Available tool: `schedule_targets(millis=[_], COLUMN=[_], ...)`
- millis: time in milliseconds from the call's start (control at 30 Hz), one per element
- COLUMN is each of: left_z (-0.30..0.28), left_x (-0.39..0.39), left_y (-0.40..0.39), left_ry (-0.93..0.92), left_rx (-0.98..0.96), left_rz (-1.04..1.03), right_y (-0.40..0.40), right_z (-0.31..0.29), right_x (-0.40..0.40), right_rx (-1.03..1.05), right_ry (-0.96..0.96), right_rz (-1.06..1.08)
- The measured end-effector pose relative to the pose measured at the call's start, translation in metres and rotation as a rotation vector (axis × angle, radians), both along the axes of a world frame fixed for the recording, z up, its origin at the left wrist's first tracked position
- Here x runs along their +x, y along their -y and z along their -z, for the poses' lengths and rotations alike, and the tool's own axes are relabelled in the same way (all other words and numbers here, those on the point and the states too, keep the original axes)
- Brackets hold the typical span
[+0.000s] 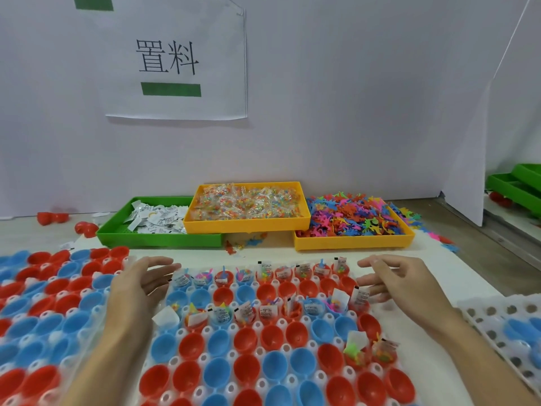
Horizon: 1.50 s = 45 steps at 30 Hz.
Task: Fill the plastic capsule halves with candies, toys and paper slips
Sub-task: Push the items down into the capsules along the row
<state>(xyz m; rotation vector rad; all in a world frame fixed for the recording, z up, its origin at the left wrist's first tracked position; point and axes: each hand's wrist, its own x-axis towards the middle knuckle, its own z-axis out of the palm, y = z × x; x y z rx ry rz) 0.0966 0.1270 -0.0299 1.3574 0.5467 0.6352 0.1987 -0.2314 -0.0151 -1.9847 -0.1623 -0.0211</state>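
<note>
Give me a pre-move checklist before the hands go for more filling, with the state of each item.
1. Left hand free, fingers relaxed: ok.
2. Right hand free: ok.
3. Green tray has paper slips: ok.
4. Middle yellow tray has candy packets: ok.
5. Right yellow tray has toys: ok.
6. All capsule halves in the holder filled: not ok; many near rows empty.
</note>
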Motion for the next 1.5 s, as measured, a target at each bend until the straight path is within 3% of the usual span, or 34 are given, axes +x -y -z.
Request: schedule_targets(millis=[200, 433, 600, 867, 1133, 1500], left_z=[-0.001, 0.002, 0.005, 0.009, 0.009, 0.012], left_x=[0.000, 0.002, 0.002, 0.005, 0.006, 0.005], left_y=[0.001, -0.002, -0.004, -0.009, -0.007, -0.009], left_ry=[-0.016, 0.000, 0.015, 0.026, 0.015, -0.003], left_rx=[0.007, -0.024, -0.046, -0.054, -0.014, 0.043], left_rz=[-0.002, -0.022, -0.022, -0.012, -0.017, -0.015], right_y=[-0.012, -0.080, -0.121, -0.079, -0.031, -0.027], right_z=[-0.010, -0.056, -0.061, -0.086, -0.071, -0.055], right_x=[0.007, 0.026, 0.036, 0.060, 0.055, 0.057], right_rx=[-0.158, -0.453, -0.627, -0.478, -0.649, -0.673], right_ry=[0.186, 0.273, 0.209, 0.167, 0.158, 0.146], right_rz=[-0.019, -0.419, -0.616, -0.416, -0.537, -0.515])
